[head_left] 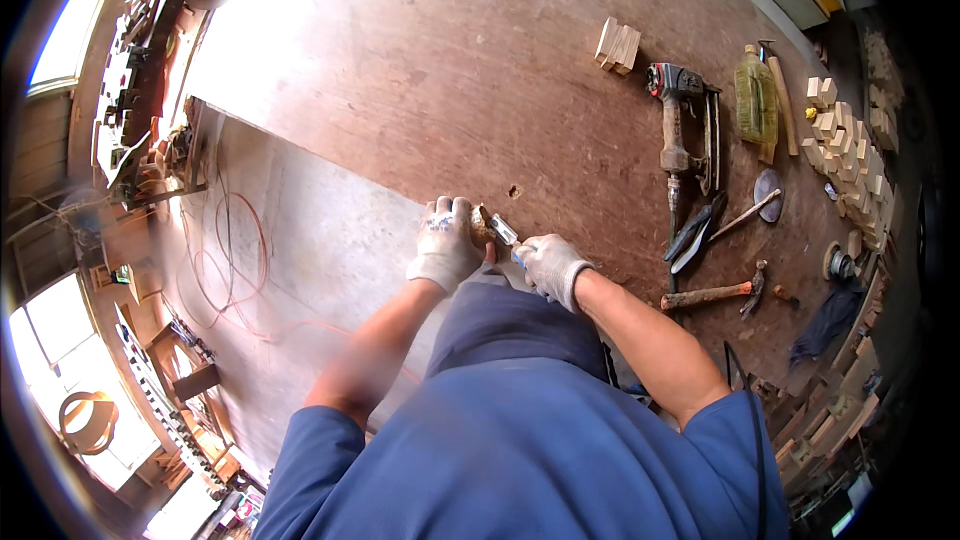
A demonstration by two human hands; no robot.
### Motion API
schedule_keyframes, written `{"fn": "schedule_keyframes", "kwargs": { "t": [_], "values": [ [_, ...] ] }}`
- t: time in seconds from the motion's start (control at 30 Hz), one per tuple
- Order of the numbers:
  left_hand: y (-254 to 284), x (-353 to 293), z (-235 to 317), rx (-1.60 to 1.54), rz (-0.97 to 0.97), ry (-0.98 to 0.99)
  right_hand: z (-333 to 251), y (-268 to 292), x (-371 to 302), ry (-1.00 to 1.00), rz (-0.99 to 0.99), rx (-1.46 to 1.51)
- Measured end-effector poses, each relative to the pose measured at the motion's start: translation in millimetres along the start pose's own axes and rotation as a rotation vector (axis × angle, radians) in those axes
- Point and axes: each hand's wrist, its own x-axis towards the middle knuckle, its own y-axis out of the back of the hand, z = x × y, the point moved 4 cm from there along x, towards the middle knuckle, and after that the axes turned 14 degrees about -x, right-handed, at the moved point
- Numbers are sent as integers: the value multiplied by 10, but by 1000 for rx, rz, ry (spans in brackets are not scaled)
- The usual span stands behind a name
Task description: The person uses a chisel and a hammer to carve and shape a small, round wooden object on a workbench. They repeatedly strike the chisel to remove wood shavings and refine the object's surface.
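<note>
My left hand (446, 238), in a pale work glove, is closed on a small brown wooden piece (481, 228) by the near edge of the wooden workbench (430, 70). The fingers partly cover that piece, so its full shape is hidden. My right hand (552, 267), gloved too, grips a blue-handled chisel (504, 231). Its bright metal end points up and left, close against the wooden piece; whether they touch I cannot tell. A small dark hole or knot (515, 191) marks the bench top just beyond both hands.
To the right lie a nail gun (682, 120) with its hose, dark-handled shears (694, 238), a claw hammer (715, 294) and a bottle of yellowish liquid (756, 100). Wood blocks (617, 46) sit farther back; a block pile (850, 160) lines the right edge. An orange hose (262, 250) curls over the floor.
</note>
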Motion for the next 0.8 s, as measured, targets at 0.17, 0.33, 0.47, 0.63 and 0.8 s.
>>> {"fn": "schedule_keyframes", "kwargs": {
  "t": [0.17,0.33,0.47,0.63,0.8],
  "values": [
    [23,74,-45,-32,-146,85,-95,-82,-114,-123,-32,140],
    [91,113,26,-21,-222,104,7,-54,109,222,224,-418],
    [56,81,-15,-14,-222,94,-170,45,-6,166,218,-544],
    [47,125,-42,-33,-198,66,-96,0,-7,211,301,-797],
    [82,151,-7,-31,-239,93,-53,-19,152,308,347,-890]
  ]
}}
